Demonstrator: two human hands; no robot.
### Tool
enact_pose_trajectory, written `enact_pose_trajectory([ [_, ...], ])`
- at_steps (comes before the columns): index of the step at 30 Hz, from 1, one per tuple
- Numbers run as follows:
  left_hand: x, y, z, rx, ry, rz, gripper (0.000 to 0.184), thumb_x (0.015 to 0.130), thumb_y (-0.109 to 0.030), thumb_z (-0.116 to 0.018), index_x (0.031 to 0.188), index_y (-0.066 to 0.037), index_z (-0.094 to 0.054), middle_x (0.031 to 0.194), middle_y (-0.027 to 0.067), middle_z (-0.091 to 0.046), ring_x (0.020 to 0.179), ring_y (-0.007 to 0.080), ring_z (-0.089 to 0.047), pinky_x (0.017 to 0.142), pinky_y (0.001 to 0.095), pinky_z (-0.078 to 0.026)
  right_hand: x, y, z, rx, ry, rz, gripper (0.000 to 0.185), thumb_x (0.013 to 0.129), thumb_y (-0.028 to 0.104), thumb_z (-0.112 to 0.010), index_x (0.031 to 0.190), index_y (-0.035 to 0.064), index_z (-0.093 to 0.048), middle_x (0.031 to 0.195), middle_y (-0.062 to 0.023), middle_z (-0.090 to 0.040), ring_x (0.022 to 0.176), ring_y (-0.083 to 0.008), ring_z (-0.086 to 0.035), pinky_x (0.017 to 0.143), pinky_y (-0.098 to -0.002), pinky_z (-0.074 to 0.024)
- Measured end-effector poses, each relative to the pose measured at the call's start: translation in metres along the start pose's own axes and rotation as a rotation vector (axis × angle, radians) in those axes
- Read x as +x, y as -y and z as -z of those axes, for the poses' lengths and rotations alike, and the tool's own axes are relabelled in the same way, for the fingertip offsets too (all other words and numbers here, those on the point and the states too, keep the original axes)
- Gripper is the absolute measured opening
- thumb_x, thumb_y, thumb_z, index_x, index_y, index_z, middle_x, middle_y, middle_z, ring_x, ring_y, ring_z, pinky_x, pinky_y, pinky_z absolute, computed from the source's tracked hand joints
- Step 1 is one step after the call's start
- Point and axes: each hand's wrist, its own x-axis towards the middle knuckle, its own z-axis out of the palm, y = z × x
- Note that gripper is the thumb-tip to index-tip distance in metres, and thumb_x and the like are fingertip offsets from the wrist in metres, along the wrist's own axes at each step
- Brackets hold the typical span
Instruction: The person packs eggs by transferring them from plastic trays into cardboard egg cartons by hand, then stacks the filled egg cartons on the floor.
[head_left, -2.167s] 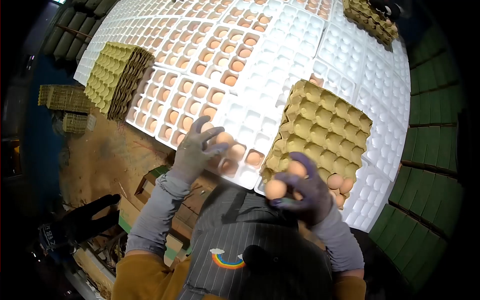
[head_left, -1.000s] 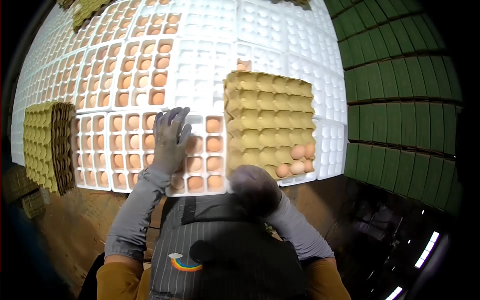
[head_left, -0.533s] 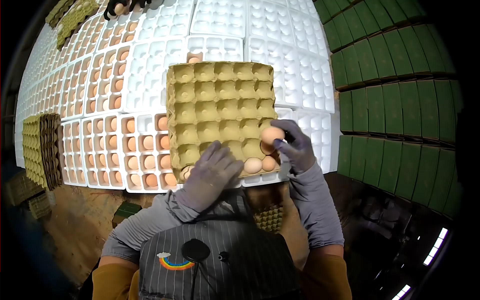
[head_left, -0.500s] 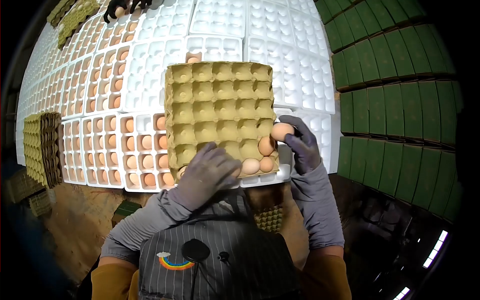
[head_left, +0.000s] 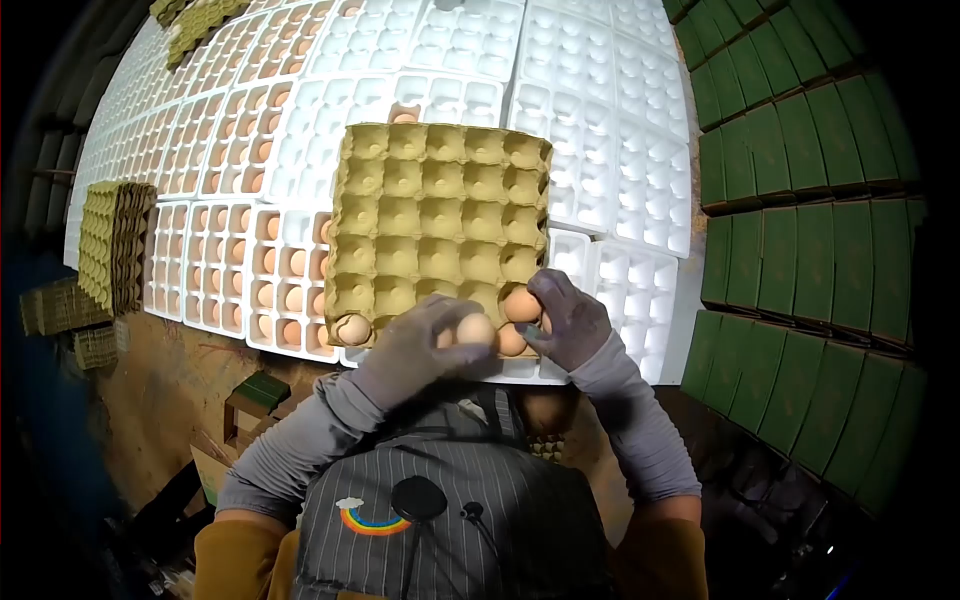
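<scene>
"Where do we have our egg?"

"The pale egg (head_left: 475, 329) is in our left hand (head_left: 418, 350), curled between thumb and fingers over the near edge of the pulp tray (head_left: 441, 216). Another shell may sit behind it; the blur keeps us from being sure."

"And our right hand (head_left: 570, 325)?"

"Bent around the darker egg (head_left: 522, 303) at the tray's near right, fingers above and thumb below. We can't tell whether that egg is lifted or resting. The lower egg (head_left: 512, 341) lies just beneath it."

"What has just changed?"

"Half a second ago our right hand held an egg out past the tray's right edge, and our left hand showed no clear egg in its fingers. Now our right hand has come in and down, nearly meeting the left. We judge that both hands are now loaded, gathering from the near row."

"Anything left over there?"

"The corner egg (head_left: 353, 329), in the near left cup, apart from both hands."

"And around us?"

"The pulp tray lies across white trays; the egg-filled tray (head_left: 297, 230) is on its left. Further left stands the stack of pulp trays (head_left: 115, 245), and well off right, green boxes (head_left: 800, 260)."
</scene>
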Motion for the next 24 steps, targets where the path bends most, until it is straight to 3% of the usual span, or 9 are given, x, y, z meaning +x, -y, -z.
enact_pose_trajectory([
  [2,-0.007,0.014,0.019,-0.93,0.245,0.259,0.053,0.097,-0.034,-0.062,0.141,-0.007,-0.05,0.113,0.0036,-0.061,0.086,0.0086,-0.056,0.076,0.0211,-0.047,-0.002,0.003,-0.002,0.099,-0.02,-0.006,0.054,0.077,0.018,-0.077,0.123,0.008,-0.051,0.116,-0.0149,-0.061,0.091,-0.0312,-0.068,0.075,-0.0377,-0.0573],
  [5,-0.029,-0.004,0.022,-1.183,0.04,0.206,0.05,0.105,-0.041,-0.046,0.143,-0.008,-0.047,0.111,0.0034,-0.06,0.083,0.0076,-0.056,0.073,0.0189,-0.047,-0.001,0.013,0.006,1.135,-0.137,-0.482,0.048,0.079,0.002,-0.068,0.124,0.006,-0.054,0.106,-0.0105,-0.062,0.086,-0.0178,-0.064,0.071,-0.0302,-0.0545],
  [7,-0.034,0.007,0.02,-1.196,0.034,0.19,0.049,0.107,-0.041,-0.043,0.143,-0.008,-0.046,0.112,0.0031,-0.06,0.085,0.0077,-0.056,0.073,0.0191,-0.047,-0.008,0.001,0.029,1.421,0.049,-0.621,0.044,0.081,0.004,-0.066,0.123,0.0017,-0.053,0.117,-0.016,-0.058,0.091,-0.0229,-0.066,0.079,-0.0337,-0.0565],
  [9,-0.037,0.011,0.019,-1.213,0.045,0.171,0.049,0.108,-0.041,-0.039,0.143,-0.008,-0.045,0.113,0.0029,-0.06,0.086,0.0078,-0.056,0.072,0.0192,-0.048,-0.012,-0.014,0.015,0.536,0.054,-0.029,0.035,0.076,0.009,-0.074,0.11,0.0069,-0.063,0.13,-0.0216,-0.048,0.109,-0.0318,-0.059,0.09,-0.039,-0.0538],
  [12,-0.038,-0.005,0.017,-1.308,-0.131,0.372,0.057,0.105,-0.054,-0.035,0.121,-0.002,-0.05,0.094,0.0058,-0.06,0.074,0.0112,-0.053,0.074,0.0253,-0.049,-0.019,0.017,-0.002,-0.338,0.173,0.17,0.058,0.062,0.033,-0.088,0.11,0.0123,-0.063,0.146,-0.017,-0.037,0.109,-0.0392,-0.054,0.093,-0.044,-0.052],
  [16,-0.05,0.009,0.03,-1.283,0.005,0.353,0.061,0.107,-0.053,-0.024,0.119,0.0,-0.051,0.076,0.001,-0.054,0.07,0.0094,-0.049,0.076,0.0224,-0.046,-0.016,0.015,-0.005,-0.273,0.195,0.162,0.056,0.064,0.035,-0.088,0.109,0.0129,-0.064,0.147,-0.0158,-0.035,0.106,-0.0396,-0.053,0.091,-0.0449,-0.0521],
  [20,-0.066,0.039,0.054,-1.267,0.01,0.291,0.06,0.105,-0.054,-0.033,0.129,-0.001,-0.05,0.098,0.0095,-0.06,0.077,0.0115,-0.056,0.068,0.0235,-0.047,0.002,0.032,0.025,1.101,0.183,-0.612,0.053,0.098,0.046,-0.051,0.12,-0.0014,-0.06,0.115,-0.015,-0.063,0.09,-0.0177,-0.064,0.074,-0.0293,-0.0516],
  [21,-0.07,0.046,0.062,-1.29,-0.001,0.311,0.06,0.105,-0.054,-0.034,0.129,-0.002,-0.05,0.099,0.0101,-0.06,0.078,0.0114,-0.058,0.069,0.0235,-0.048,0.01,0.049,0.019,1.157,0.095,-0.646,0.072,0.102,0.058,-0.03,0.126,-0.0046,-0.056,0.099,-0.011,-0.067,0.073,-0.0133,-0.062,0.067,-0.0253,-0.0494],
  [24,-0.071,0.072,0.087,-1.234,0.007,0.22,0.052,0.103,-0.049,-0.046,0.131,-0.006,-0.05,0.099,0.009,-0.061,0.078,0.0117,-0.06,0.067,0.0257,-0.049,0.043,0.078,0.002,1.313,0.193,-0.715,0.082,0.099,0.069,-0.026,0.136,-0.0005,-0.051,0.1,-0.0085,-0.067,0.072,-0.013,-0.06,0.066,-0.0256,-0.0491],
])
